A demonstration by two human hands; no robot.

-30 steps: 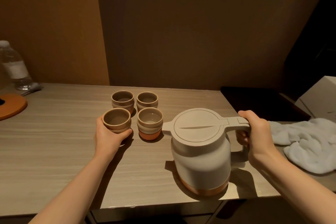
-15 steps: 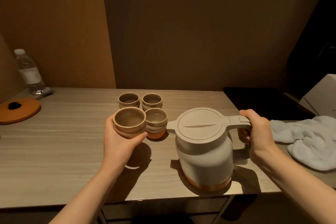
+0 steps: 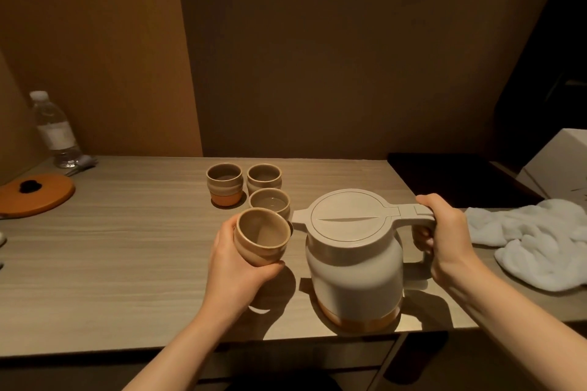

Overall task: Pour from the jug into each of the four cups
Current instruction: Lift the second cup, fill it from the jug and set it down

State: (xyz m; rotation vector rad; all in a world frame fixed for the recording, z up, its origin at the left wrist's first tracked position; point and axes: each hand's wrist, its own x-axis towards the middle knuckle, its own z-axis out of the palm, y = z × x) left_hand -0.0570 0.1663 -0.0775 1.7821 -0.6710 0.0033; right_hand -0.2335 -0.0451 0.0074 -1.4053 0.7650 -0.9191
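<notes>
Left grip (image 3: 236,259) holds cup (image 3: 261,236); towel (image 3: 533,241) right of jug (image 3: 354,259).

Water bottle (image 3: 56,130) far left; orange disc (image 3: 41,197) beside it; white towel (image 3: 536,241) right; white box (image 3: 559,165) behind.

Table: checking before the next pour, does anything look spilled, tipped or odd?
No spill shows. The held cup is lifted and tilted in the left hand beside the jug; three cups stand upright. A towel lies crumpled at the right.
</notes>
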